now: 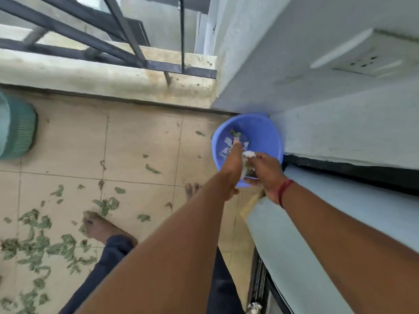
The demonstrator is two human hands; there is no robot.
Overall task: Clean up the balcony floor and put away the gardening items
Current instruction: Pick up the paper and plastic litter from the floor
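Observation:
A blue plastic basin point(260, 126) sits on the tiled floor in the corner by the white wall, holding white paper scraps point(227, 141) and a few green leaves. Both my hands are over it. My right hand point(265, 168) grips a bunch of white paper bits and leaves point(248, 154). My left hand point(234, 159) reaches past it, fingers stretched down into the basin, touching the held bunch. Torn green leaves point(38, 243) lie scattered over the beige tiles at lower left.
A green ribbed plastic pot or bin point(15, 130) stands at the far left. A concrete ledge with a dark metal railing point(127, 62) runs along the back. A dark door sill point(351, 171) lies on the right. My bare feet point(99, 227) stand among the leaves.

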